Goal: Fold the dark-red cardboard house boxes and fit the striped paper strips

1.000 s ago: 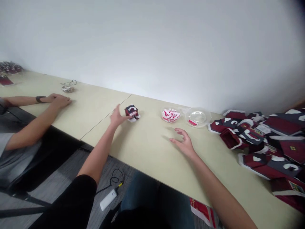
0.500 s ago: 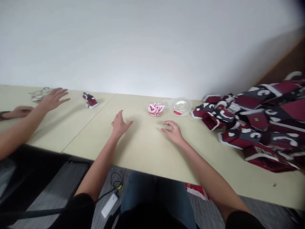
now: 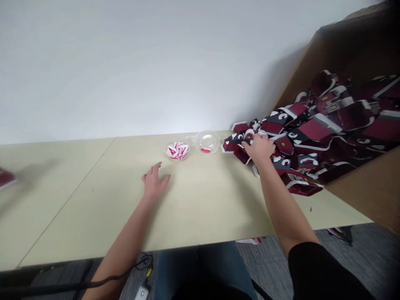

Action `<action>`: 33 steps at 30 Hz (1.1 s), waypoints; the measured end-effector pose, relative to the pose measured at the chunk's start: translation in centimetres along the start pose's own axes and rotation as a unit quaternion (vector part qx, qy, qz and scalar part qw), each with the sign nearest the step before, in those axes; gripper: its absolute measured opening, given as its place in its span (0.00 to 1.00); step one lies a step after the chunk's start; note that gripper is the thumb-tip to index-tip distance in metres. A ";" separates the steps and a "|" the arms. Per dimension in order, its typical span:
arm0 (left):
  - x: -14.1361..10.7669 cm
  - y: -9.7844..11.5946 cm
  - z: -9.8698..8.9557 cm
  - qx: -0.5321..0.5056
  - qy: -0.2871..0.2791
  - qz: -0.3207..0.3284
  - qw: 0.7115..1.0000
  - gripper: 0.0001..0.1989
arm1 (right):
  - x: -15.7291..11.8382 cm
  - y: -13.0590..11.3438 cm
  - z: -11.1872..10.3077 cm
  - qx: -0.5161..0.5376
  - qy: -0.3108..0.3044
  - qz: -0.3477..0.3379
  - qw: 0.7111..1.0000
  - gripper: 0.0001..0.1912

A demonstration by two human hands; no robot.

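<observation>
The person's right hand [image 3: 259, 149] is on the near end of a big pile of house-shaped paper pieces [image 3: 308, 133], printed in dark red, black and white. Its fingers curve down over the pieces and touch them, but I cannot tell if it really has hold of one. The left hand [image 3: 154, 180] rests on the bench [image 3: 78, 200], open with spread fingers, and it holds nothing.

Between the two hands, but further toward the wall, stands a small clear bowl [image 3: 178, 151] full of red and white paper bits. Just beside it on the right is a clear round dish [image 3: 206, 142] with a little red piece inside, and this dish is close to the left end of the pile. A brown cardboard box [image 3: 368, 196] rises behind and beside the right part of the pile. At the left edge of the view, a blurred red object [image 3: 5, 179] lies on the bench. Below the bench edge are a black cable [image 3: 145, 262] and a small white device [image 3: 142, 293].
</observation>
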State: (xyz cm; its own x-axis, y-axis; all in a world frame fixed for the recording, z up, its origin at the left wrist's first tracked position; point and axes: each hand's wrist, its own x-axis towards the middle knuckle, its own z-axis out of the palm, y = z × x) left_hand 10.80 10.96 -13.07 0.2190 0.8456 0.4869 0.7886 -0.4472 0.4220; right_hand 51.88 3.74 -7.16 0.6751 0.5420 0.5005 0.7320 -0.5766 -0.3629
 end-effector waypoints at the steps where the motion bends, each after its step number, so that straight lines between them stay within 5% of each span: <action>1: 0.1 -0.1 0.0 -0.008 0.010 -0.001 1.000 0.30 | 0.8 0.5 0.0 -0.021 -0.005 0.033 0.999 0.33; 5: 0.1 0.4 0.7 -0.028 0.002 0.008 1.000 0.30 | 2.0 1.0 1.2 -0.054 -0.050 0.094 0.993 0.41; 12: -0.7 1.0 1.4 -0.055 -0.023 0.043 0.997 0.30 | 1.7 1.2 1.2 -0.041 -0.018 0.091 0.995 0.33; 18: -0.8 1.4 1.1 -0.089 0.000 0.034 0.995 0.28 | -1.3 0.8 -3.5 -0.013 0.047 -0.010 0.999 0.36; 21: -0.9 1.9 1.0 -0.139 -0.008 0.048 0.989 0.29 | -3.7 -0.9 -5.4 0.052 0.015 -0.127 0.990 0.36; 24: -1.2 2.1 0.7 -0.242 -0.030 0.086 0.966 0.35 | -6.2 -3.9 -6.1 0.160 -0.135 -0.306 0.929 0.37; 28: -1.7 1.8 0.5 -0.367 -0.091 0.128 0.917 0.45 | -9.9 -9.6 -6.5 0.226 -0.373 -0.456 0.776 0.43; 31: -1.9 1.6 0.5 -0.414 -0.172 0.157 0.880 0.48 | -11.8 -13.2 -7.2 0.244 -0.429 -0.509 0.705 0.40; 33: -2.0 1.5 0.5 -0.435 -0.214 0.178 0.856 0.49 | -11.6 -14.3 -7.3 0.256 -0.413 -0.533 0.693 0.39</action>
State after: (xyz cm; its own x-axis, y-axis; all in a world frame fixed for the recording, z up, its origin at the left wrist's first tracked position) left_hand 11.87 8.71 -13.77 0.6938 0.5561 0.4575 -0.0578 -0.5903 0.8051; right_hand 32.92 1.26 -2.07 -0.6058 0.7804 0.1550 0.6499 0.5978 -0.4694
